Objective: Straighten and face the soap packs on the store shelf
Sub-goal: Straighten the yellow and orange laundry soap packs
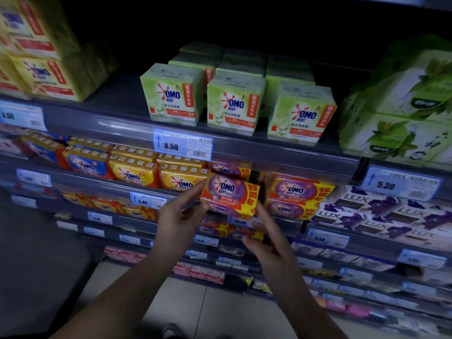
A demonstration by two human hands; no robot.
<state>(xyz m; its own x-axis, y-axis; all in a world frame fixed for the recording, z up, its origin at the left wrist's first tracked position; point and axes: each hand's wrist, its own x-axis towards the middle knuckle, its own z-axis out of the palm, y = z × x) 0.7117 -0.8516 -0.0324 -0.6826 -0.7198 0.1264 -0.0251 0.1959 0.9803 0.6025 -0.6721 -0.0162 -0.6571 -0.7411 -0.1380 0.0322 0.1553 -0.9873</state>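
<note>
Head view: hands (178,216) (266,238) grip a glossy, rectangular purple-orange soap pack (230,194).

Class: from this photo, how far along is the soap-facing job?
Done, apparently: the green OMO packs stand label-forward. In hand: the left hand and right hand hold a purple OMO pack in front of its row. Left: seating it beside the stacked purple packs; the lower shelves are too blurred to judge.

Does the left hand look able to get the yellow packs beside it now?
Likely not yet: left hand and right hand both hold the purple pack. The yellow packs sit close, nothing before them.
</note>
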